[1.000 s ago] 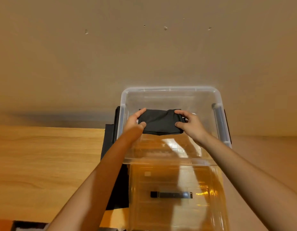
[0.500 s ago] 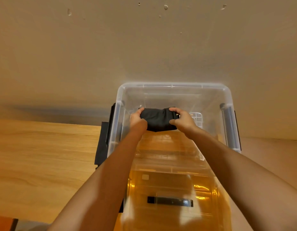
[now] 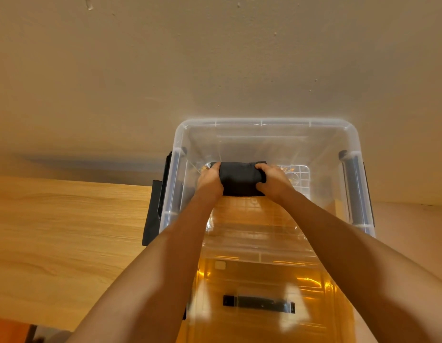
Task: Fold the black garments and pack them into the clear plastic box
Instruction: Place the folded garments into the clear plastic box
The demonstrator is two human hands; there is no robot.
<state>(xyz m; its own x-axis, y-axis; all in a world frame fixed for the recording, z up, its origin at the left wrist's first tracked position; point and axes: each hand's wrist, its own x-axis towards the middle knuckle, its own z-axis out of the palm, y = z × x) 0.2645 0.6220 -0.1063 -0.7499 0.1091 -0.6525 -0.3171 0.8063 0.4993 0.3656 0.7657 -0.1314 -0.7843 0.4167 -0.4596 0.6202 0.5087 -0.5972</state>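
A folded black garment (image 3: 238,178) sits low inside the clear plastic box (image 3: 264,123), near its far end. My left hand (image 3: 210,180) grips the garment's left end with fingers curled over the top. At the right end, my right hand (image 3: 274,180) holds it the same way, thumb on the near side. Both forearms reach down over the box's near rim. The garment's underside is hidden, so I cannot tell whether it touches the box floor.
The box stands on a wooden table (image 3: 66,231) against a beige wall (image 3: 215,58). More black fabric (image 3: 153,211) lies under the box's left side. The clear lid with a black handle (image 3: 258,303) lies near me. Grey latches (image 3: 355,186) line the box's sides.
Both hands have lowered the folded garment deeper into the box, toward its far end. My view has shifted closer over the box.
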